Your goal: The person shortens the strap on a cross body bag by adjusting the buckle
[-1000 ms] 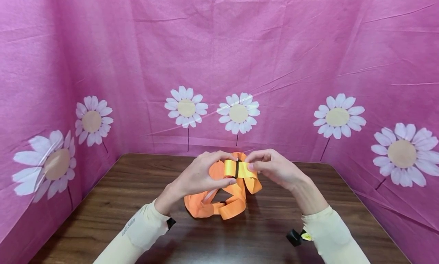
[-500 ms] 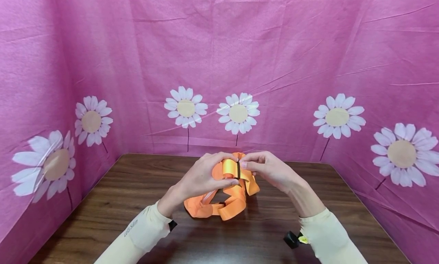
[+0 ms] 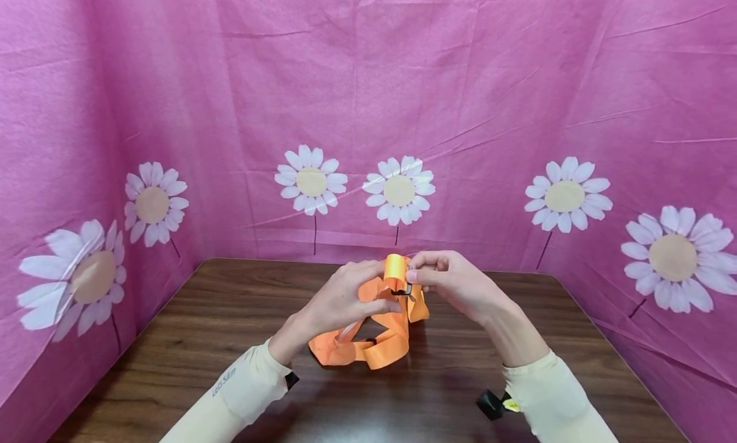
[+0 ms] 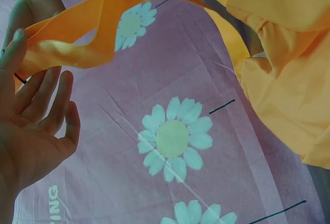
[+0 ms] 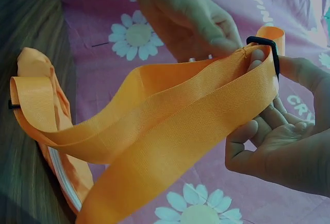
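An orange pouch-like bag (image 3: pixel 331 350) with a zipper (image 5: pixel 64 180) rests on the table, trailing wide orange webbing. Above it, my left hand (image 3: pixel 340 299) holds a raised loop of the strap (image 3: pixel 395 267) between thumb and fingers. From the other side, my right hand (image 3: pixel 457 280) pinches the strap where it passes through a black slide buckle (image 5: pixel 265 41). The right wrist view shows the webbing running in layers from the buckle down toward the bag. In the head view the hands and strap hide part of the bag.
The dark wooden table (image 3: pixel 190 340) lies beneath the hands. A pink cloth (image 3: pixel 478 97) printed with daisies encloses it at the back and both sides. A black device (image 3: pixel 489 404) hangs at the right wrist.
The strap loop has been turned upward and its buckle now faces down beside the right fingers. Earlier, the loop lay sideways with the buckle upright across it. The left hand has shifted slightly rightward.
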Demonstrator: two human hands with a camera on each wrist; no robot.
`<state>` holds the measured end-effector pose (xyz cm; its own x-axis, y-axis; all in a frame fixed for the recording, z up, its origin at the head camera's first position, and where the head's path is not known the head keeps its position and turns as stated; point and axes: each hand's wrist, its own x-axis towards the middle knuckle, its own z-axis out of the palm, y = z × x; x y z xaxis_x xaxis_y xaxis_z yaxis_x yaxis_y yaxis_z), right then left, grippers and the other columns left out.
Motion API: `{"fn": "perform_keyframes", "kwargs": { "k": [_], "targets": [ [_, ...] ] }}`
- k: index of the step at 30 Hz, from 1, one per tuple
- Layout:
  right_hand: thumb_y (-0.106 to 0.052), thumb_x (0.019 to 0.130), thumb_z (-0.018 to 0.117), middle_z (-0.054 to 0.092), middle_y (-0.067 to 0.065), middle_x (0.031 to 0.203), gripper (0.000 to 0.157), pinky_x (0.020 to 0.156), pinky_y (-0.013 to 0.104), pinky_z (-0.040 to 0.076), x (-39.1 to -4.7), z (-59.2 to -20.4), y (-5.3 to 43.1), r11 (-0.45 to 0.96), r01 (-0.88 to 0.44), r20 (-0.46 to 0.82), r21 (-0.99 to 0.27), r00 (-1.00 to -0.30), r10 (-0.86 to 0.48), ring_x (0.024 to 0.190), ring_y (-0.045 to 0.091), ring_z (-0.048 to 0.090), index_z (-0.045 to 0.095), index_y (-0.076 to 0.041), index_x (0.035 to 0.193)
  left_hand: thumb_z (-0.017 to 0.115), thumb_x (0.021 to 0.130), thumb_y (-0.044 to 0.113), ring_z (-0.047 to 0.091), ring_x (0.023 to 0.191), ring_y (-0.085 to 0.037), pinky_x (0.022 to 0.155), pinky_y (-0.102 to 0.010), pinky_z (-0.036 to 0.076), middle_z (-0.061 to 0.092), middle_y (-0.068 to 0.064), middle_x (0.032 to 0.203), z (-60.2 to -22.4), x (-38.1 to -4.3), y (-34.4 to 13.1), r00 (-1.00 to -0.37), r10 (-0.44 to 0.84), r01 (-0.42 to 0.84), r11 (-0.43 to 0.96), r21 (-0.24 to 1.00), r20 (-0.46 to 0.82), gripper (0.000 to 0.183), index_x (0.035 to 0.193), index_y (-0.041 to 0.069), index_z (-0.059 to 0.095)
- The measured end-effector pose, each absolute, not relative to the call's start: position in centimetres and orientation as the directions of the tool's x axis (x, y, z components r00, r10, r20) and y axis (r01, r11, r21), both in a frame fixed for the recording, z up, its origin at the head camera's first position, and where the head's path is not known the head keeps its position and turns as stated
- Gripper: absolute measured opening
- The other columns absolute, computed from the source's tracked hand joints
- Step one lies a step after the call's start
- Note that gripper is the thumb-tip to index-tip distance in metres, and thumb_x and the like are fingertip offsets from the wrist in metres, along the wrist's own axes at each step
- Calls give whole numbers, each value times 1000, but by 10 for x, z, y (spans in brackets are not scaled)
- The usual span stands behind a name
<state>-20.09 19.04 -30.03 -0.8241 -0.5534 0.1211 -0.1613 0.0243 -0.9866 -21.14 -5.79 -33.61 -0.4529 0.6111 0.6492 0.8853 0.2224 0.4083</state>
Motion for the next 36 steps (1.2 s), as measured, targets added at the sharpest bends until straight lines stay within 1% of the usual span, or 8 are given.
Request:
{"fn": "perform_keyframes", "kwargs": {
  "k": [5, 8, 14, 21, 24, 28, 31, 36],
  "targets": [
    [-6, 97, 65, 69, 8, 89, 7, 77, 33, 49, -200, -297, 196, -50, -183, 178, -982, -801, -572, 83, 23, 59, 71, -2, 99, 84, 87, 30, 66, 94, -8, 83, -34, 46, 70, 10, 103, -335, -212, -59, -415, 604, 908, 228, 351, 681, 41, 123, 18, 70],
    [-4, 98, 63, 70, 7, 87, 8, 77, 31, 50, -200, -294, 200, -92, -186, 204, -978, -796, -569, 81, 20, 60, 71, -2, 99, 84, 87, 30, 65, 93, -8, 85, -36, 45, 71, 9, 105, -336, -212, -60, -421, 607, 906, 259, 334, 673, 43, 125, 16, 71],
    [-1, 100, 57, 70, 5, 85, 16, 83, 35, 50, -201, -289, 210, -165, -165, 230, -972, -801, -553, 81, 17, 64, 72, -4, 97, 85, 85, 33, 64, 92, -9, 84, -38, 45, 70, 9, 106, -342, -217, -62, -445, 622, 896, 312, 318, 644, 46, 126, 16, 71],
    [1, 100, 52, 69, 3, 84, 21, 80, 30, 49, -202, -288, 216, -227, -144, 245, -963, -817, -522, 79, 15, 63, 72, -7, 96, 83, 87, 32, 65, 90, -11, 85, -36, 48, 70, 7, 103, -344, -226, -67, -432, 662, 902, 321, 289, 612, 44, 124, 13, 71],
    [0, 100, 55, 68, 4, 84, 17, 78, 30, 49, -204, -290, 215, -203, -150, 234, -968, -833, -501, 77, 16, 61, 71, -6, 97, 83, 88, 32, 65, 97, -14, 90, -38, 48, 70, 5, 107, -345, -228, -71, -456, 668, 890, 336, 309, 588, 46, 127, 12, 70],
    [-6, 98, 64, 67, 4, 82, 7, 76, 31, 50, -207, -295, 209, -81, -196, 211, -977, -863, -460, 78, 17, 60, 70, -3, 99, 80, 90, 39, 60, 112, -14, 97, -44, 43, 66, 5, 121, -343, -225, -73, -519, 646, 854, 366, 370, 560, 57, 138, 16, 62],
    [-13, 96, 71, 66, 5, 82, 13, 73, 32, 49, -208, -300, 204, 47, -219, 175, -975, -877, -448, 79, 18, 57, 70, -1, 101, 76, 91, 45, 55, 118, -11, 99, -45, 40, 61, 11, 129, -339, -219, -70, -547, 617, 835, 354, 421, 566, 62, 145, 22, 56],
    [-20, 93, 77, 67, 10, 88, 23, 84, 40, 47, -207, -305, 193, 135, -212, 122, -968, -867, -483, 87, 23, 58, 71, -1, 105, 79, 91, 41, 55, 116, -10, 96, -43, 40, 58, 15, 131, -333, -208, -63, -504, 589, 860, 278, 428, 632, 60, 143, 21, 58]
  ]
}}
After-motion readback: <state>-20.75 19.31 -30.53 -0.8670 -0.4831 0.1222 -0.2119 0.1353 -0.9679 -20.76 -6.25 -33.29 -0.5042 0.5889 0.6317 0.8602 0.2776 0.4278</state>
